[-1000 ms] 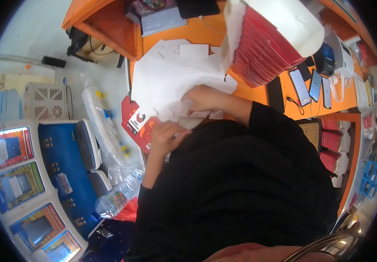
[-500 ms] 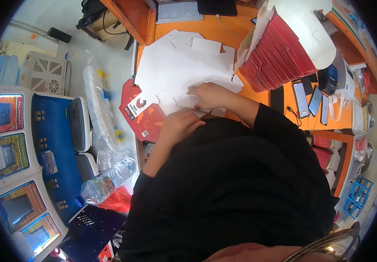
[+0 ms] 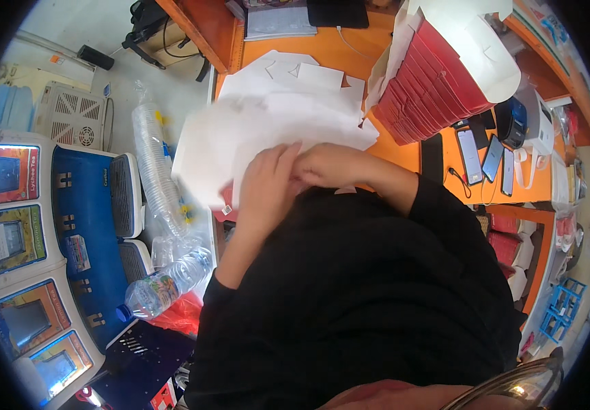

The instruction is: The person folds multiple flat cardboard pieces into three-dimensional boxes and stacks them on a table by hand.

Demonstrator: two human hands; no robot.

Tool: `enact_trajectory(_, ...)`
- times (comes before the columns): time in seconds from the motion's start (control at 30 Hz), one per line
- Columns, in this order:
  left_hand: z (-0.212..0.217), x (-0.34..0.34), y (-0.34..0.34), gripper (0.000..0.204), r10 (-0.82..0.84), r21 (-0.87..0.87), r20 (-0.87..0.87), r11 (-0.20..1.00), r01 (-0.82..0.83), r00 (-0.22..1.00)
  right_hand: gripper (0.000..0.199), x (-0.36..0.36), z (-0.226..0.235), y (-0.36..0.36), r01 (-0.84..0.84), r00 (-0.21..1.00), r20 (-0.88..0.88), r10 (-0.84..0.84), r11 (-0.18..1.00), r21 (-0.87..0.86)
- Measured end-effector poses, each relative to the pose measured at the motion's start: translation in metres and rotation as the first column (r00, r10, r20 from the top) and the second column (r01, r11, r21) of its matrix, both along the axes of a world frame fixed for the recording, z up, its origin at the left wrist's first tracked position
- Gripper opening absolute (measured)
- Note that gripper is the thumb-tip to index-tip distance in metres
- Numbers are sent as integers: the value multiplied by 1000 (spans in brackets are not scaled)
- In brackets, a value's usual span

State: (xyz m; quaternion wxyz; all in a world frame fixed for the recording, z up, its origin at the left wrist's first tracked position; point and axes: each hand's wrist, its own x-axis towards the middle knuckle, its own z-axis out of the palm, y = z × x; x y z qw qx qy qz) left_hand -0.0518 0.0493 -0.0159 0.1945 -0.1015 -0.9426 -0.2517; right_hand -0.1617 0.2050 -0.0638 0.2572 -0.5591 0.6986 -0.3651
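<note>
My left hand [image 3: 265,186] and my right hand [image 3: 328,164] meet over a flat white cardboard sheet [image 3: 268,130] at the near edge of an orange desk [image 3: 404,154]. Both hands grip the sheet, which is blurred and tilted up off the pile. More white flat cut-outs [image 3: 295,75] lie spread on the desk behind it. A bit of red card [image 3: 225,213] shows under the sheet's lower edge. My black sleeves cover both forearms.
A tall stack of red and white folded boxes [image 3: 445,75] leans at the right. Phones [image 3: 483,154] lie beside it. On the floor at the left are sleeves of clear plastic cups [image 3: 155,171], a water bottle [image 3: 162,287] and blue display cases [image 3: 83,225].
The white sheet has come up off the pile and now covers most of the red card. Both hands have moved closer together on it; the view has shifted slightly.
</note>
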Motion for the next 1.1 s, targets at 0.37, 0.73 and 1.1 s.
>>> enact_trajectory(0.37,-14,19,-56,17,-85,885,450,178,-430,889,18,-21,50,28,265,942,-35,-335,801,-536)
enact_trajectory(0.73,6,11,-37,20,-162,839,457,404,-363,875,15,12,78,-15,258,898,-197,-394,832,-491)
enact_trajectory(1.1,32,27,-54,17,-401,774,399,630,-68,824,49,-6,87,-19,820,567,433,-701,530,-215)
